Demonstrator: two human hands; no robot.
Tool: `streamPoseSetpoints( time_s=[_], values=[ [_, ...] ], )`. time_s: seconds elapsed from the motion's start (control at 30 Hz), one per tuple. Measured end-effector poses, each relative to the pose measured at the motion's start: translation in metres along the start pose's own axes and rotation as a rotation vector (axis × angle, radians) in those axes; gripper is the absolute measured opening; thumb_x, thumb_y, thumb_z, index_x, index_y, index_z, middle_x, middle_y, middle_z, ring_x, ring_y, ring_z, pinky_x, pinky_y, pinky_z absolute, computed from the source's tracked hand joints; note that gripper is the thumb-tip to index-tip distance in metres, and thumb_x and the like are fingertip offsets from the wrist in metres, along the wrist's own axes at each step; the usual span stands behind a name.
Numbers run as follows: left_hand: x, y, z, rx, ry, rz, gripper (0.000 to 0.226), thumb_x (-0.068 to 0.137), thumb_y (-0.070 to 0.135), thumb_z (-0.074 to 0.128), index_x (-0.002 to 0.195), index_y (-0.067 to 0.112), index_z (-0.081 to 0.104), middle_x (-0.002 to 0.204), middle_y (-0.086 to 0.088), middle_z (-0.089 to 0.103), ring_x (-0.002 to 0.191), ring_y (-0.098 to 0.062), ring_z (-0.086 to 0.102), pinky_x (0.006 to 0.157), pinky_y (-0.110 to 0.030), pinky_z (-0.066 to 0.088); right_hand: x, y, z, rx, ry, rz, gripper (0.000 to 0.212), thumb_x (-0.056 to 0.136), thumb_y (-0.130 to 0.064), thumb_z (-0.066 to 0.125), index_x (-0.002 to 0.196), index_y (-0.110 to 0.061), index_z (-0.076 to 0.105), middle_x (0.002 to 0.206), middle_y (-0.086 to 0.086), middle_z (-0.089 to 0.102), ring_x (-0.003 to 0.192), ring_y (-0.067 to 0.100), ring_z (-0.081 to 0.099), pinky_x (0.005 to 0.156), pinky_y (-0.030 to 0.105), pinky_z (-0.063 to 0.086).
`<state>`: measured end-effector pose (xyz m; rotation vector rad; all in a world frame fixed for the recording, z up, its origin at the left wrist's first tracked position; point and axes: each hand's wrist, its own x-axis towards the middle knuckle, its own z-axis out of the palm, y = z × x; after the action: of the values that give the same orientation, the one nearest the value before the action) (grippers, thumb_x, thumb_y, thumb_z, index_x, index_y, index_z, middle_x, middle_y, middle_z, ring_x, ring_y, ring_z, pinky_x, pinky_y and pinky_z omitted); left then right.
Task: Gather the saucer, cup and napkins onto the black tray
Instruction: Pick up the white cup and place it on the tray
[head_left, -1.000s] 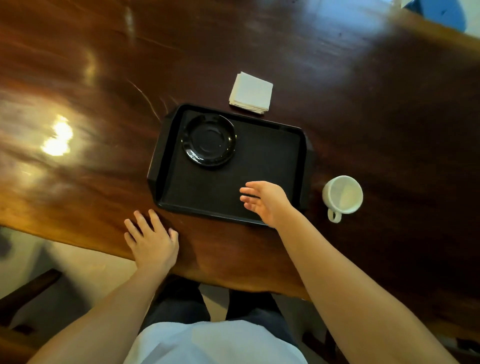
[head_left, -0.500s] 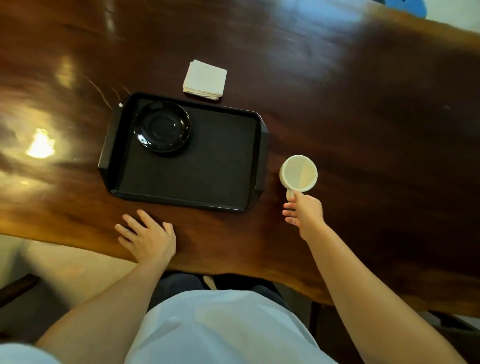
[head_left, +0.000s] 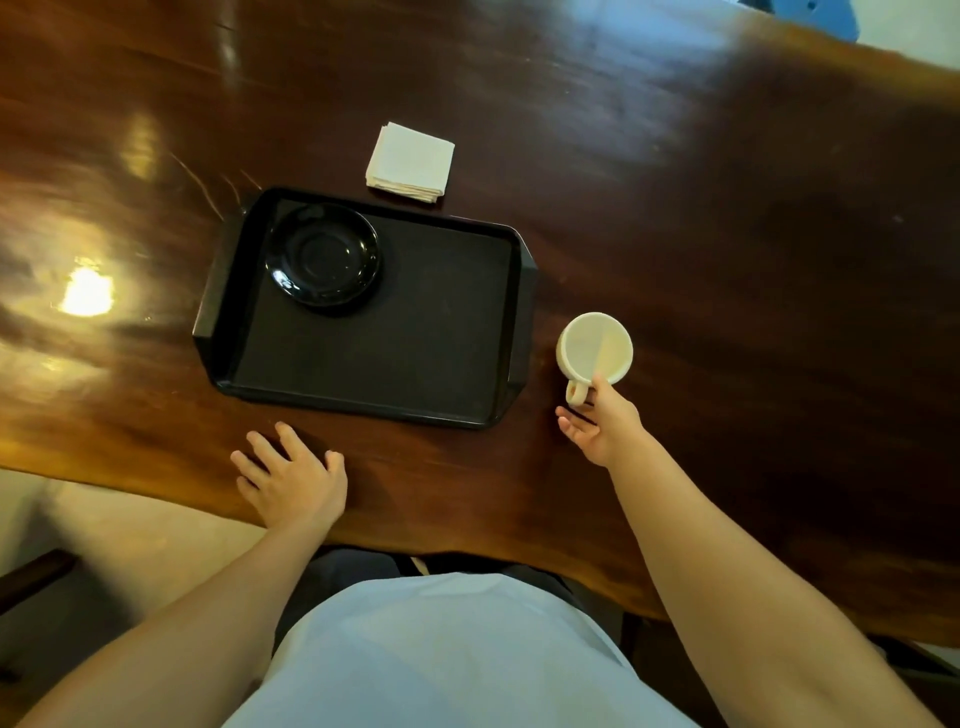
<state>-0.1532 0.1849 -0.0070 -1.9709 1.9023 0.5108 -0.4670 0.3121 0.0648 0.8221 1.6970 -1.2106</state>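
Observation:
A black tray (head_left: 441, 364) lies on the dark wooden table. The black saucer (head_left: 322, 258) sits in its far left corner. Beyond the tray's far edge, a stack of white napkins (head_left: 410, 162) rests on the table. The white cup (head_left: 594, 349) stands upright on the table just right of the tray, handle toward me. My right hand (head_left: 600, 423) is at that handle, thumb against the cup wall and fingers curled on the handle's other side. My left hand (head_left: 291, 475) lies flat on the table near the tray's front left, fingers spread, holding nothing.
The table's wavy front edge (head_left: 156, 501) runs just behind my left hand. A bright lamp reflection (head_left: 85, 293) shows on the wood left of the tray. Something blue (head_left: 810, 13) sits past the far right table edge.
My right hand left the tray's front edge, swung right to the cup and closed on its handle. My left hand stayed flat on the table.

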Motion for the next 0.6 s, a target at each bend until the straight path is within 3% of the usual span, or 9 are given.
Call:
streamPoseSetpoints(
  time_s=[0.17, 0.33, 0.47, 0.6],
  values=[
    [0.002, -0.003, -0.004, 0.0, -0.01, 0.012, 0.077, 0.093, 0.049, 0.051, 0.154, 0.015, 0.017, 0.163, -0.019, 0.014, 0.149, -0.045, 0.009, 0.118, -0.057, 0.018, -0.004, -0.003, 0.001, 0.024, -0.046, -0.003, 0.038, 0.103, -0.028, 0.049, 0.134, -0.006, 0.053, 0.107, 0.012, 0.065, 0.089, 0.027, 0.065, 0.076, 0.036, 0.052],
    [0.001, -0.001, -0.005, 0.002, -0.014, 0.006, 0.078, 0.093, 0.05, 0.05, 0.155, 0.015, 0.017, 0.163, -0.019, 0.013, 0.149, -0.045, 0.01, 0.118, -0.057, 0.018, -0.006, -0.009, 0.007, -0.033, -0.013, -0.028, 0.033, 0.102, -0.027, 0.05, 0.128, -0.007, 0.054, 0.097, 0.012, 0.065, 0.081, 0.019, 0.058, 0.064, 0.028, 0.049],
    [-0.001, 0.002, -0.004, 0.002, -0.006, 0.0, 0.079, 0.092, 0.05, 0.052, 0.154, 0.015, 0.018, 0.163, -0.02, 0.014, 0.149, -0.045, 0.01, 0.118, -0.057, 0.019, -0.008, -0.018, 0.011, -0.054, 0.032, -0.058, 0.04, 0.1, -0.03, 0.054, 0.134, -0.009, 0.05, 0.103, 0.012, 0.065, 0.083, 0.018, 0.062, 0.06, 0.027, 0.052],
    [0.002, 0.004, -0.006, -0.019, -0.005, -0.015, 0.079, 0.093, 0.05, 0.052, 0.154, 0.014, 0.017, 0.163, -0.019, 0.012, 0.149, -0.046, 0.008, 0.119, -0.057, 0.017, -0.011, -0.023, 0.016, -0.091, 0.018, -0.082, 0.043, 0.101, -0.026, 0.055, 0.139, -0.008, 0.047, 0.096, 0.011, 0.062, 0.084, 0.018, 0.062, 0.071, 0.028, 0.055]
  ],
)
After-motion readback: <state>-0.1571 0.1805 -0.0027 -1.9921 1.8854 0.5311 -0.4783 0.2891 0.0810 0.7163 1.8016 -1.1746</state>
